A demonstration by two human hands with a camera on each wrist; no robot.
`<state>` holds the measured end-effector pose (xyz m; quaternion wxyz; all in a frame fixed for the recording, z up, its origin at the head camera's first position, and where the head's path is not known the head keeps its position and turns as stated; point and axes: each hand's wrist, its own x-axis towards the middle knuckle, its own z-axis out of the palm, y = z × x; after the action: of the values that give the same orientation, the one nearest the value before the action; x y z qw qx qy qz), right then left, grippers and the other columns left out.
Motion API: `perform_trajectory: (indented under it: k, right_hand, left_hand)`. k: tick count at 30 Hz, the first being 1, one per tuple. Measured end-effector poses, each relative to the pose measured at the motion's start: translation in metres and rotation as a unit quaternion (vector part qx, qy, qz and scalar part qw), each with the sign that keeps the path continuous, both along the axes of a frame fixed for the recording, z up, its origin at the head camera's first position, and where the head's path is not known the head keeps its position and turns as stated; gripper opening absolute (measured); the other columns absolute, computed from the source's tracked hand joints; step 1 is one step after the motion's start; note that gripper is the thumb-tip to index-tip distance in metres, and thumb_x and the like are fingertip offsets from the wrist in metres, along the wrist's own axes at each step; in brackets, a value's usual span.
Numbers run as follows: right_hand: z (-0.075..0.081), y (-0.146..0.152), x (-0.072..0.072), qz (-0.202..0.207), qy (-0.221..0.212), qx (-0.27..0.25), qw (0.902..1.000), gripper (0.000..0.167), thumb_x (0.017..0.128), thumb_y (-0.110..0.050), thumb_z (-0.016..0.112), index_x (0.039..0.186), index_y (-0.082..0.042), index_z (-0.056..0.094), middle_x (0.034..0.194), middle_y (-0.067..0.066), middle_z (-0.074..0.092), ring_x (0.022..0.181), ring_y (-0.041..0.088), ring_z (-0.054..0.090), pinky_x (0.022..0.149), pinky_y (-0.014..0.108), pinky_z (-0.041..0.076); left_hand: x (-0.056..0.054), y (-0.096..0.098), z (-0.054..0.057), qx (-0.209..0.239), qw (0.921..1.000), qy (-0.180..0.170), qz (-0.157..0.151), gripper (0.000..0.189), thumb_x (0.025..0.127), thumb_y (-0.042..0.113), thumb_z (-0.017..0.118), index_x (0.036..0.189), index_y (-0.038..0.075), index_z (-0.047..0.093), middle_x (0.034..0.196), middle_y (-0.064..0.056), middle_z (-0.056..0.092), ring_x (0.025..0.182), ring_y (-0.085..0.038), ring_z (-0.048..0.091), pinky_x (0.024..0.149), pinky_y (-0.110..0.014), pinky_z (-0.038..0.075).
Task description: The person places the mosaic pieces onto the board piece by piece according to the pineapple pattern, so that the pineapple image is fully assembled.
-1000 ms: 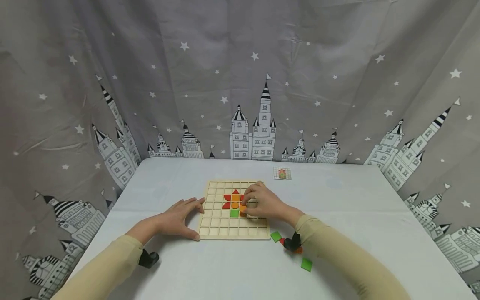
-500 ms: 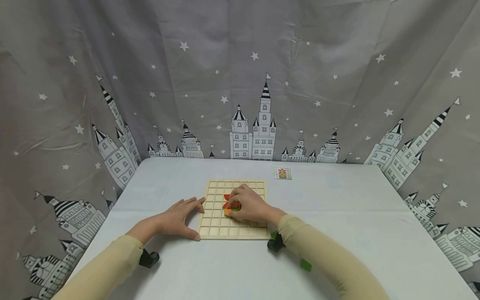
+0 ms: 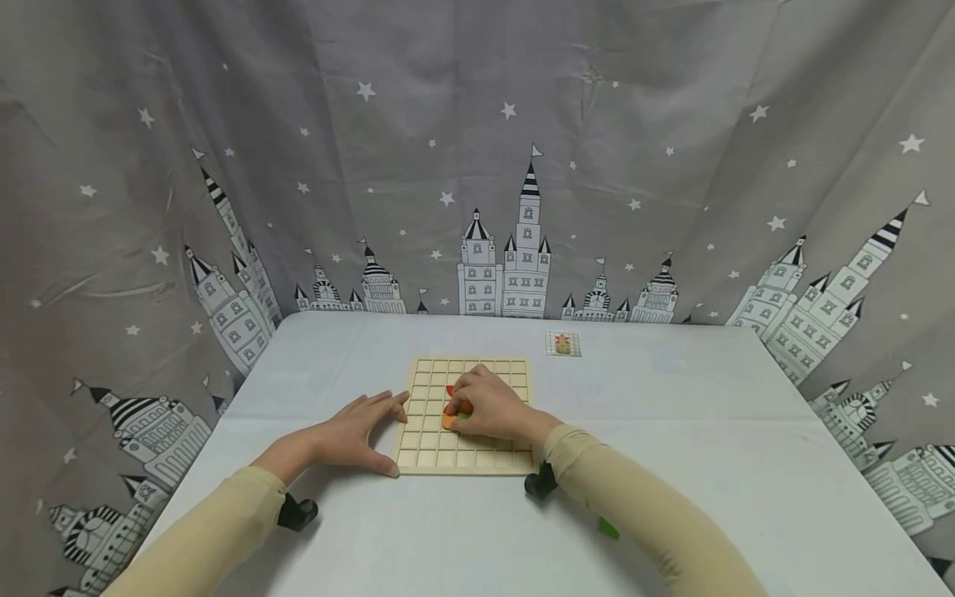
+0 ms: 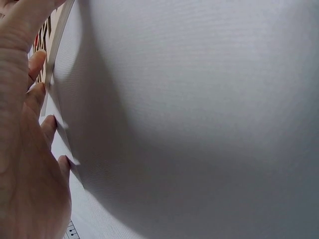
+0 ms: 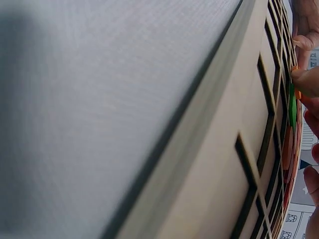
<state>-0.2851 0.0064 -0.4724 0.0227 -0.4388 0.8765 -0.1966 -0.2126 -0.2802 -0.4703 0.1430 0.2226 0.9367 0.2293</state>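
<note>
At the far left of the head view, the left hand (image 3: 356, 435) lies with fingers loosely spread, gripping nothing, its thumb by the near left corner of the gridded board (image 3: 466, 460). The left wrist view adds the underside of that hand and its row of fingertips, but catches only a sliver of the board's edge. Further right, the orange piece (image 3: 448, 421) sits over the grid, left of the cluster's middle, with bits of the red pieces (image 3: 450, 390) showing just beyond it. A second ago it was right of the green square (image 5: 292, 104); now it has crossed to the square's left, so the work seems to have reached fitting it on that side, though whether it lies flat is hidden. The right hand (image 3: 488, 406) pinches it and covers most of the pattern from above; the right wrist view, low and edge-on, shows the thumb against the orange piece and the green square close beside. Beyond the board to the right lies the small pattern card (image 3: 563, 343), and nearer, a loose green piece (image 3: 608, 528) peeks past the right sleeve (image 3: 642, 518).
</note>
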Motion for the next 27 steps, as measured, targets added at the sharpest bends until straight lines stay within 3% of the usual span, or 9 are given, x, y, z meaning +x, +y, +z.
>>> perform_trajectory:
  k: [12,27]
  right_hand:
    - [0.003,0.006,-0.002,-0.006,-0.015,-0.008,0.9998,0.009,0.089,-0.034,0.079,0.097,-0.03,0.08,0.114,-0.011,0.064,0.113,0.013,0.047,0.098,0.03,0.044]
    - [0.035,0.059,-0.009,-0.055,-0.061,-0.033,0.9961,0.031,0.091,-0.033,0.076,0.119,-0.02,0.076,0.127,-0.005,0.063,0.122,0.017,0.046,0.102,0.039,0.046]
  left_hand:
    - [0.001,-0.001,0.002,0.003,0.9998,0.012,-0.012,0.07,0.073,0.06,0.086,0.12,0.021,0.052,0.166,-0.014,0.029,0.151,-0.047,0.02,0.121,-0.066,0.009]
    - [0.0,0.0,-0.002,-0.004,1.0,0.004,0.005,0.073,0.07,0.062,0.087,0.122,0.024,0.052,0.167,-0.009,0.028,0.152,-0.044,0.019,0.123,-0.063,0.008]
